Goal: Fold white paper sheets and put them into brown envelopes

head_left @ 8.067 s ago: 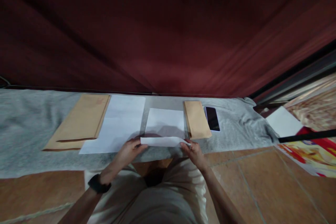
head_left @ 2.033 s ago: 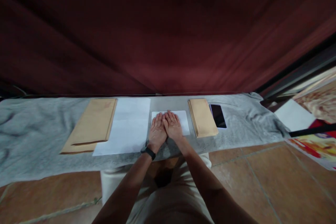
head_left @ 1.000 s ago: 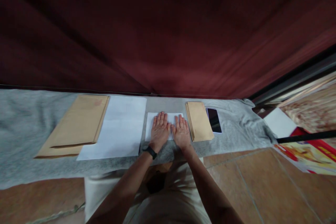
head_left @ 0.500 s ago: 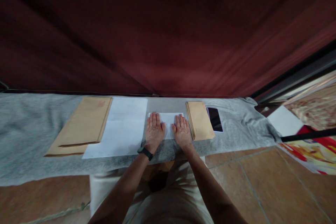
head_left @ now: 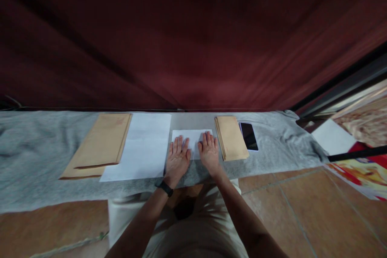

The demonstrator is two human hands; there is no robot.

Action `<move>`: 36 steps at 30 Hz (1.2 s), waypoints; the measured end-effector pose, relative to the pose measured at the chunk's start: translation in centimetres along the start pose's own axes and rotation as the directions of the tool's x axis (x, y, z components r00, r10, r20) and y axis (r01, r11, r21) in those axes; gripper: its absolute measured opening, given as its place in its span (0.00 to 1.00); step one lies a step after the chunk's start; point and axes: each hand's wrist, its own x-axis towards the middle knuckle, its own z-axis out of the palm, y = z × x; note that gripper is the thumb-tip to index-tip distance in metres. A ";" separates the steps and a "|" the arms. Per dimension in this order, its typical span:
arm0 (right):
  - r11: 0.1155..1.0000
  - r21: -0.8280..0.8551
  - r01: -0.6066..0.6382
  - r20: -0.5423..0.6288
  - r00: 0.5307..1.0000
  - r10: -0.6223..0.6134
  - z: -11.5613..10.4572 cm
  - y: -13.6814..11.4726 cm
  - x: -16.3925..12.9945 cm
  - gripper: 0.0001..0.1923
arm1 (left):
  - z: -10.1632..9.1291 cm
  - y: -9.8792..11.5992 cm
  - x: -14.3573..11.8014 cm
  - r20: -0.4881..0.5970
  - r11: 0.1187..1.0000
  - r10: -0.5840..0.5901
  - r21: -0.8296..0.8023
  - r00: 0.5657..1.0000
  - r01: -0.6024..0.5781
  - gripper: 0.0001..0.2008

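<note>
A folded white sheet (head_left: 192, 135) lies on the grey cloth (head_left: 36, 149) in front of me. My left hand (head_left: 177, 160) rests flat on its near left part, fingers spread, a black band on the wrist. My right hand (head_left: 209, 153) lies flat on its near right part. Neither hand holds anything. To the left lies a stack of unfolded white paper (head_left: 142, 147). A small stack of brown envelopes (head_left: 230, 138) sits just right of my right hand.
A large brown envelope stack (head_left: 99, 145) lies at the far left beside the white paper. A dark phone (head_left: 249, 136) sits right of the small envelopes. A red curtain (head_left: 193, 40) hangs behind. Tiled floor (head_left: 302, 209), a white sheet (head_left: 332, 137) and colourful print (head_left: 363, 173) lie to the right.
Eight seconds ago both hands held the sheet's near edge lifted in a fold. Since then they pressed flat on the folded sheet, spread apart, and now have slid a little toward me.
</note>
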 end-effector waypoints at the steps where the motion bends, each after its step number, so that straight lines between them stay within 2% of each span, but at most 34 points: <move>1: 1.000 0.018 0.020 0.012 1.000 -0.020 0.0 -0.6 0.0 0.28 | 0.0 0.0 0.0 0.005 1.000 0.001 0.007 1.000 -0.001 0.27; 5: 0.985 0.078 0.156 0.090 0.983 -0.163 0.0 -2.9 -0.4 0.26 | 0.1 -0.1 -0.1 0.034 1.000 0.014 0.023 0.999 -0.015 0.28; 7: 0.982 0.074 0.175 0.105 0.978 -0.182 -0.1 -3.3 -0.5 0.26 | 0.1 -0.2 -0.1 0.036 1.000 0.019 0.013 0.999 -0.020 0.27; 18: 0.997 -0.027 0.077 0.065 0.995 -0.075 -0.6 0.0 -2.1 0.28 | 0.0 0.0 0.0 0.020 0.999 -0.023 -0.049 1.000 0.024 0.28; 27: 0.996 -0.089 0.023 -0.085 0.996 -0.031 -0.7 1.0 -6.1 0.32 | 0.5 0.0 -0.1 -0.018 0.999 -0.042 -0.024 0.999 0.041 0.29; 32: 0.996 -0.088 0.027 -0.106 0.994 -0.037 -0.9 1.0 -7.0 0.34 | 0.3 0.9 -1.3 -0.066 0.994 -0.103 -0.028 0.993 0.101 0.30; 34: 0.996 -0.091 0.019 -0.105 0.994 -0.028 -1.0 0.9 -7.0 0.34 | 0.1 1.6 -2.3 -0.051 0.997 -0.065 -0.037 0.997 0.063 0.30; 36: 0.996 -0.093 0.006 -0.094 0.995 -0.015 -1.0 0.9 -7.0 0.33 | -0.2 2.3 -3.5 0.000 0.998 0.028 -0.056 1.000 -0.028 0.30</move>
